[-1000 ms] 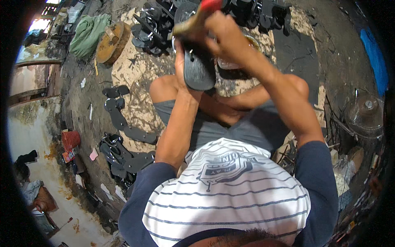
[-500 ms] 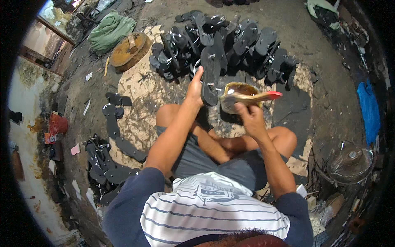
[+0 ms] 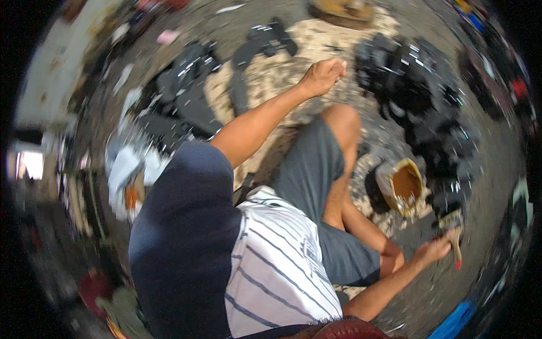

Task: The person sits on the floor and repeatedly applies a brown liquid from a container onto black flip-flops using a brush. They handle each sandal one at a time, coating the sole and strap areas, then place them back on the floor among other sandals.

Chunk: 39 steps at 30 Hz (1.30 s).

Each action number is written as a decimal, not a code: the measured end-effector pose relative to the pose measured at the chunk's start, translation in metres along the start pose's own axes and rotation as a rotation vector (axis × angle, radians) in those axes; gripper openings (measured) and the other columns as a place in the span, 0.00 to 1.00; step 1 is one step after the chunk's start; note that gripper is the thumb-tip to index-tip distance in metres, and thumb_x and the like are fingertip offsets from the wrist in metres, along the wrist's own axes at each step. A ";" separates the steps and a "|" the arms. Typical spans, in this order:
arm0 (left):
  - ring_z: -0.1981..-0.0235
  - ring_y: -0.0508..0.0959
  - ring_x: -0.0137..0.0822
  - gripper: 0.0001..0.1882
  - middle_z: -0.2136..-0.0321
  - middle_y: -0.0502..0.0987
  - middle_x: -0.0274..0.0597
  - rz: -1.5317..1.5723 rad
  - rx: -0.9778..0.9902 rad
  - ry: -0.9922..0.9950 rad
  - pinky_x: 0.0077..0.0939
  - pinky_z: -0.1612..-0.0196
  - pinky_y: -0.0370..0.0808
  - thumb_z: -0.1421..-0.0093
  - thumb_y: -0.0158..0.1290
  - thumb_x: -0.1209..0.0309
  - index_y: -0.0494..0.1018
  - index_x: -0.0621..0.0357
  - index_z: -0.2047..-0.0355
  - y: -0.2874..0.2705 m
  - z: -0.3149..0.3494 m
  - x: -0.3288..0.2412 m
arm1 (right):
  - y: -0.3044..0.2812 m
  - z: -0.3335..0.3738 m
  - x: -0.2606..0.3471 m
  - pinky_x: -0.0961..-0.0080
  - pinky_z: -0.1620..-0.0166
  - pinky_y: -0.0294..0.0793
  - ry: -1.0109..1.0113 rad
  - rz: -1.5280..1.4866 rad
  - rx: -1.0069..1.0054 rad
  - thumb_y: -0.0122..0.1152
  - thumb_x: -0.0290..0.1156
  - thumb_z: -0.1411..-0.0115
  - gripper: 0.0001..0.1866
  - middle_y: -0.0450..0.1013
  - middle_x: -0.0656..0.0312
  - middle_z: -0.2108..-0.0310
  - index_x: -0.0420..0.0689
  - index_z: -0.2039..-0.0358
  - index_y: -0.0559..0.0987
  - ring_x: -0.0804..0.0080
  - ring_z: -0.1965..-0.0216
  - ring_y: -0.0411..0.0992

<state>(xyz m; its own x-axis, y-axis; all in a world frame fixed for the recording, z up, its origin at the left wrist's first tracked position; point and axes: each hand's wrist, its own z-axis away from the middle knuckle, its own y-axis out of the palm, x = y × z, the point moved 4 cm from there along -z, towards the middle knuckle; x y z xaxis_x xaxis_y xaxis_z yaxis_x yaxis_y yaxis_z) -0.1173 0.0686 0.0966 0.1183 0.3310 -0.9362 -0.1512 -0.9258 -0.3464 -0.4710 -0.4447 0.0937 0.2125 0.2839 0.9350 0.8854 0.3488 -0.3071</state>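
Observation:
My right hand (image 3: pixel 433 250) is low on the right, its fingers closed around a paintbrush (image 3: pixel 456 240). The brush has pale bristles and a wooden handle with a red end. Beside it stands a cut-open container (image 3: pixel 386 182) with a yellowish rim and brown liquid inside. Out in front, my left hand (image 3: pixel 323 77) hangs over the pale, stained ground sheet, fingers curled in and no sandal in them. Nearest to it on the right is a dense cluster of black sandals (image 3: pixel 411 85), smeared by motion.
More black sandals (image 3: pixel 192 96) lie heaped at the left, with a few others (image 3: pixel 265 42) farther off. A rusty round block (image 3: pixel 344 12) sits at the far edge. Pale plastic bags (image 3: pixel 127 169) are at the left, and something blue (image 3: pixel 454 322) lies at the lower right.
The view has swung to the left. The black sandal has left my left hand. My right hand has carried the brush from over the container to its near right side.

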 end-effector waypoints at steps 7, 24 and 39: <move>0.59 0.76 0.49 0.32 0.64 0.80 0.45 -0.618 -0.760 -0.320 0.49 0.52 0.66 0.42 0.50 0.36 0.82 0.54 0.70 -0.300 0.192 0.146 | 0.062 -0.024 0.025 0.69 0.64 0.66 -0.011 0.249 0.245 0.61 0.54 0.37 0.32 0.73 0.59 0.63 0.31 0.52 0.76 0.71 0.67 0.65; 0.29 0.44 0.64 0.69 0.29 0.36 0.64 -0.477 -0.772 -1.002 0.59 0.32 0.51 0.65 0.67 0.31 0.45 0.38 0.28 -0.481 0.176 0.262 | -0.132 -0.181 0.041 0.57 0.61 0.72 -0.345 1.204 0.023 0.52 0.61 0.35 0.37 0.77 0.42 0.65 0.31 0.61 0.81 0.56 0.67 0.74; 0.57 0.79 0.55 0.27 0.61 0.79 0.58 -0.782 -0.391 -0.563 0.45 0.54 0.74 0.49 0.60 0.51 0.73 0.61 0.59 -0.365 0.138 0.268 | -0.101 -0.196 -0.009 0.56 0.64 0.72 -0.220 1.183 0.049 0.51 0.63 0.36 0.38 0.77 0.45 0.67 0.32 0.61 0.81 0.57 0.69 0.73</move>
<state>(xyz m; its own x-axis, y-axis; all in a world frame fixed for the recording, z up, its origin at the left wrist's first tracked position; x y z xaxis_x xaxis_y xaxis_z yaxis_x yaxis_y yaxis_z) -0.1661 0.5205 -0.0364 -0.4443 0.8086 -0.3858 0.1108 -0.3777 -0.9193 -0.4814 -0.6578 0.1513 0.8028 0.5958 0.0215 0.1728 -0.1980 -0.9648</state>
